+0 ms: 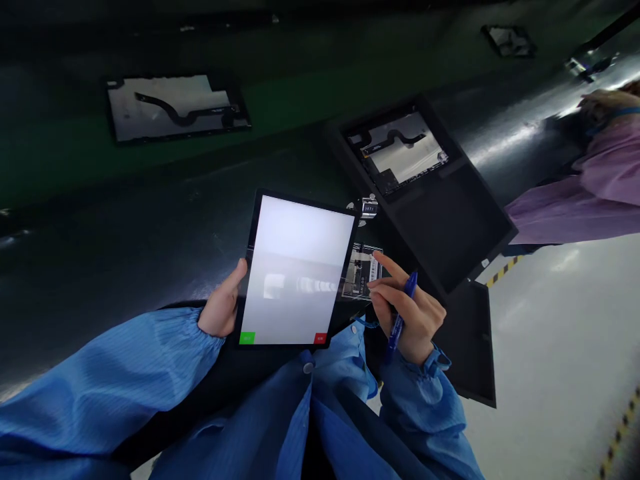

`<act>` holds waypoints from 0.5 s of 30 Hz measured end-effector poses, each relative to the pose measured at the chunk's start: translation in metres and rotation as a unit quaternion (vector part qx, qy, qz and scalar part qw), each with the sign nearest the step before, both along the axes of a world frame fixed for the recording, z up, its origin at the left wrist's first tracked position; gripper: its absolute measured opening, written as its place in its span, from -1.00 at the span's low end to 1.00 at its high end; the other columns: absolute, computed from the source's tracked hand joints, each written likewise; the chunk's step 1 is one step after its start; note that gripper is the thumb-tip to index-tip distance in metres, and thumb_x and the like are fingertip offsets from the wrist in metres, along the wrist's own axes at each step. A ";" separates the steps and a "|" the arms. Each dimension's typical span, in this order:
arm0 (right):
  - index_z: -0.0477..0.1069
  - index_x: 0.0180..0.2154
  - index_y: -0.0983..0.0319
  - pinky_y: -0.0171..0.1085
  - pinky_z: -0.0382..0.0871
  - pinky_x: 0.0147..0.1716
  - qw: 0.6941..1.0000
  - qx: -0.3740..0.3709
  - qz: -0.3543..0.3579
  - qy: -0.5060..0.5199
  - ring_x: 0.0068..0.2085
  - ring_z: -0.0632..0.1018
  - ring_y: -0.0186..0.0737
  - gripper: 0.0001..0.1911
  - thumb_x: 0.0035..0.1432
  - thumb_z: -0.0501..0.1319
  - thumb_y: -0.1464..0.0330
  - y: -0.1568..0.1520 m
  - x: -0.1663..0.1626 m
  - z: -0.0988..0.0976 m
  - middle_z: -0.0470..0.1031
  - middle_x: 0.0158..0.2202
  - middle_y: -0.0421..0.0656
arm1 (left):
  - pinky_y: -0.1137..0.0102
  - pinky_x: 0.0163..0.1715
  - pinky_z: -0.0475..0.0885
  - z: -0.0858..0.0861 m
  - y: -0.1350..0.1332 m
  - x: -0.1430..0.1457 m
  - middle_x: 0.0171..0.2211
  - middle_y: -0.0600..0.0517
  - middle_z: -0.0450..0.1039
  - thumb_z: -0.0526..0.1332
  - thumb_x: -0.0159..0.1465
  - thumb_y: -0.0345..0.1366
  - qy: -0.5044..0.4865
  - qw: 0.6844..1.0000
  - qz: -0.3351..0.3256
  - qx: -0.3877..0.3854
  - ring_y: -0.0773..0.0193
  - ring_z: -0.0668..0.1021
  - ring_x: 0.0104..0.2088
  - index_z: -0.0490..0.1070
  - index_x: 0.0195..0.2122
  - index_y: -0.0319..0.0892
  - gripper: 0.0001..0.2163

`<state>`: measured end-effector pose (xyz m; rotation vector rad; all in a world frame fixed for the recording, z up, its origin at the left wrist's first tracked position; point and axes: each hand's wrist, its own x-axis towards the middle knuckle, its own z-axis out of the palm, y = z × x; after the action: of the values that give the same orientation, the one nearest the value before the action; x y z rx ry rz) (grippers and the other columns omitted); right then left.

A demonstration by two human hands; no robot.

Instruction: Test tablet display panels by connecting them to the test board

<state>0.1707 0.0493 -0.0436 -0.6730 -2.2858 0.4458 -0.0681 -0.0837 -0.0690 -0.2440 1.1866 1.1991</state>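
Observation:
A tablet (300, 267) with a lit white screen is gripped at its lower left edge by my left hand (223, 303), fingers hidden behind it. Its screen has a green box at the bottom left and a red one at the bottom right. My right hand (407, 313) holds a blue pen (401, 317) across the fingers, with the index finger stretched toward the tablet's right side. Beside those fingertips is a dark panel with circuitry and a barcode label (373, 270), partly hidden by the tablet. A small silver tally counter (369, 208) sits near the tablet's upper right corner.
Right of the tablet, a black two-part tray (450, 220) holds an opened tablet body (400, 150) with a ribbon cable. A similar body (175, 110) lies at the upper left, another part (509, 41) at the far right. A co-worker's pink sleeve (590, 187) shows at the right.

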 end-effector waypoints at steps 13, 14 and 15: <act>0.39 -0.32 0.22 -0.32 0.51 -0.29 0.974 -0.188 0.090 0.089 -0.33 0.56 -0.31 -0.84 0.36 0.16 0.37 0.045 -0.116 0.045 0.49 -0.36 -0.22 | 0.23 0.08 0.48 0.005 0.004 0.006 0.06 -0.11 0.50 0.02 0.42 -0.08 -0.015 0.999 -0.029 -0.024 -0.01 0.50 0.13 0.51 0.06 -0.24 -0.57; 0.38 -0.24 0.20 -0.29 0.54 -0.25 0.972 -0.201 0.073 0.094 -0.31 0.58 -0.29 -0.91 0.37 0.15 0.36 0.049 -0.112 0.042 0.50 -0.31 -0.21 | 0.24 0.08 0.48 0.007 0.005 0.006 0.06 -0.10 0.50 0.02 0.42 -0.08 -0.018 0.999 -0.027 -0.017 0.00 0.51 0.11 0.52 0.05 -0.24 -0.58; 0.36 -0.11 0.18 -0.26 0.57 -0.18 0.971 -0.210 0.072 0.091 -0.25 0.60 -0.25 -0.91 0.36 0.16 0.34 0.052 -0.105 0.038 0.52 -0.22 -0.19 | 0.24 0.07 0.49 0.008 0.005 0.006 0.05 -0.11 0.51 0.03 0.42 -0.07 -0.023 0.999 -0.025 -0.008 0.00 0.53 0.09 0.52 0.04 -0.25 -0.58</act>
<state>0.0658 0.1015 -0.0057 -0.6377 -2.0873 1.0393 -0.0617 -0.0784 -0.0613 -0.2515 1.1575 1.1354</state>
